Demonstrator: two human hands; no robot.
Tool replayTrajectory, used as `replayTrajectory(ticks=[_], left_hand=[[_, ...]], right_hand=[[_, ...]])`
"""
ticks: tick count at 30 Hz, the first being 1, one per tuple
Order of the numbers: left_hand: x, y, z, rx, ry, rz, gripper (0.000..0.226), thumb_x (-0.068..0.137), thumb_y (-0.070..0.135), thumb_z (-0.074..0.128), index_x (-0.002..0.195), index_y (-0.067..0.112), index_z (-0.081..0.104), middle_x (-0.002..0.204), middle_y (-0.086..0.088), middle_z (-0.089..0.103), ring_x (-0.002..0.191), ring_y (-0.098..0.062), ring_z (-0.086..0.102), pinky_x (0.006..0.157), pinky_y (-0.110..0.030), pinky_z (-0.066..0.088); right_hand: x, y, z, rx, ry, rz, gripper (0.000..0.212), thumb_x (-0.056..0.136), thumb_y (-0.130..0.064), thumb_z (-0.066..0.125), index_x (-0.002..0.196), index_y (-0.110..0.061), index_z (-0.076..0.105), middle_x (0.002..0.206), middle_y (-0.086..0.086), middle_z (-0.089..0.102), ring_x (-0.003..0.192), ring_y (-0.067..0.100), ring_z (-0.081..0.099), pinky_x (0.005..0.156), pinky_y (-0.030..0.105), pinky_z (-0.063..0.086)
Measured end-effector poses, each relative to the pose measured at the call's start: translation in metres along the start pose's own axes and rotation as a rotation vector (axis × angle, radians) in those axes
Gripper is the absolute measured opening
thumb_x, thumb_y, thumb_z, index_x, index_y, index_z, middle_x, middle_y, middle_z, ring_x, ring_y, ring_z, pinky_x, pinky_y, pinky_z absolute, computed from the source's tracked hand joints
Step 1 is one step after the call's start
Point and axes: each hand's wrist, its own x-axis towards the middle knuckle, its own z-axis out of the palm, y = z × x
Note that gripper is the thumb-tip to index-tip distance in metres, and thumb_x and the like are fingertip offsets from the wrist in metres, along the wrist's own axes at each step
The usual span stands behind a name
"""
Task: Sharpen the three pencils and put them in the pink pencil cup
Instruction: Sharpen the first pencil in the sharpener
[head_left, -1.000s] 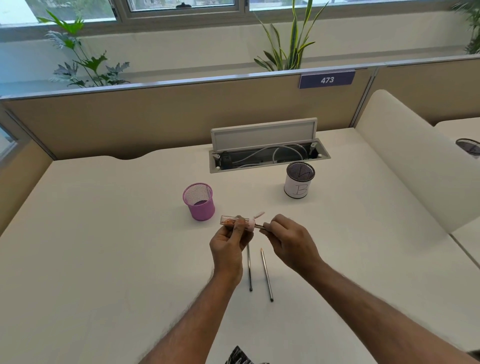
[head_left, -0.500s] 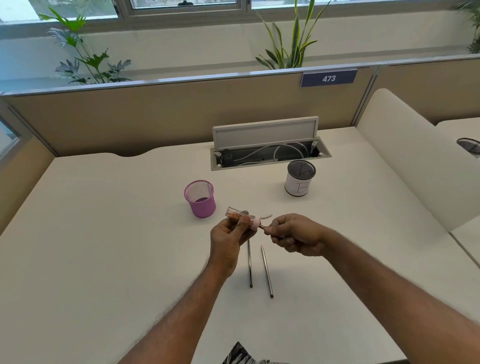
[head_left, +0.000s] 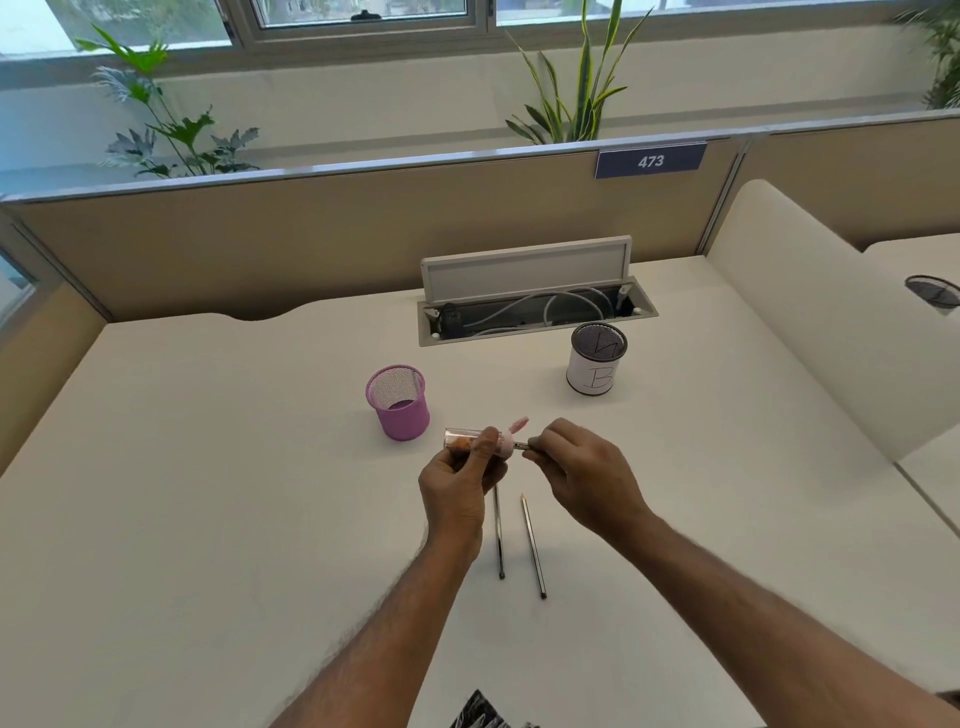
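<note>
My left hand grips a pink pencil sharpener with a clear shavings tube holding orange shavings. My right hand pinches a dark pencil whose tip is pushed into the sharpener; most of that pencil is hidden in my fingers. Two more dark pencils lie on the desk below my hands: one partly under my left hand, the other to its right with a pointed tip facing away. The pink mesh pencil cup stands upright just left of the sharpener and looks empty.
A white cup marked B stands at the back right. Behind it is an open cable tray with its lid up. A beige partition closes the back, a white divider the right side.
My right hand has rolled back over the pencil at the sharpener, wrist turning. The left hand holds the sharpener in about the same place. The desk pencils have not moved.
</note>
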Motion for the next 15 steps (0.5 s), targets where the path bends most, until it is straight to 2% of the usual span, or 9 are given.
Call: replayTrajectory(ticks=[3,5,8,10,12,15], left_hand=[[0.000,-0.001,0.001,-0.007,-0.009,-0.017,0.015,0.087,0.019,0.068,0.091,0.006,0.072,0.086,-0.008,0.076,0.083,-0.020,0.073,0.072,-0.028,0.058],[0.000,0.000,0.001,-0.007,-0.043,-0.025,0.012,0.090,0.016,0.065,0.089,0.006,0.072,0.086,-0.009,0.076,0.083,-0.020,0.073,0.074,-0.029,0.058],[0.003,0.000,-0.003,-0.018,-0.098,-0.024,0.014,0.093,0.012,0.061,0.094,0.002,0.070,0.092,-0.014,0.074,0.089,-0.024,0.071,0.079,-0.032,0.058],[0.005,-0.002,-0.005,-0.036,-0.139,-0.029,0.014,0.093,0.011,0.059,0.095,0.002,0.070,0.097,-0.015,0.072,0.092,-0.025,0.070,0.081,-0.033,0.058],[0.005,-0.003,-0.009,-0.048,-0.190,-0.028,0.017,0.089,0.015,0.061,0.096,0.003,0.070,0.102,-0.016,0.071,0.095,-0.026,0.070,0.083,-0.034,0.058],[0.006,-0.002,-0.013,-0.065,-0.249,-0.026,0.023,0.083,0.019,0.063,0.097,0.002,0.069,0.100,-0.017,0.071,0.095,-0.028,0.070,0.083,-0.034,0.057]], right_hand=[[-0.001,0.000,0.002,0.043,-0.009,0.003,0.021,0.095,-0.025,0.055,0.084,-0.009,0.062,0.077,0.001,0.055,0.057,0.024,0.048,0.044,0.034,0.043],[0.001,-0.001,0.000,0.143,-0.035,0.085,0.019,0.092,-0.021,0.061,0.077,-0.008,0.058,0.072,0.000,0.054,0.055,0.023,0.046,0.047,0.035,0.042],[0.006,-0.004,-0.003,0.362,-0.116,0.288,0.019,0.086,-0.014,0.070,0.071,-0.006,0.062,0.061,-0.004,0.055,0.054,0.010,0.044,0.053,0.028,0.038],[0.012,-0.004,-0.010,0.537,-0.230,0.468,0.018,0.084,-0.014,0.073,0.070,-0.006,0.066,0.058,-0.004,0.058,0.052,0.006,0.043,0.054,0.024,0.037],[0.018,-0.002,-0.020,0.762,-0.380,0.635,0.020,0.086,-0.012,0.072,0.068,-0.005,0.065,0.056,0.001,0.059,0.049,0.011,0.042,0.048,0.024,0.035],[0.022,0.001,-0.029,1.017,-0.545,0.844,0.021,0.088,-0.006,0.067,0.068,-0.003,0.062,0.055,0.005,0.054,0.043,0.012,0.034,0.041,0.020,0.021]])
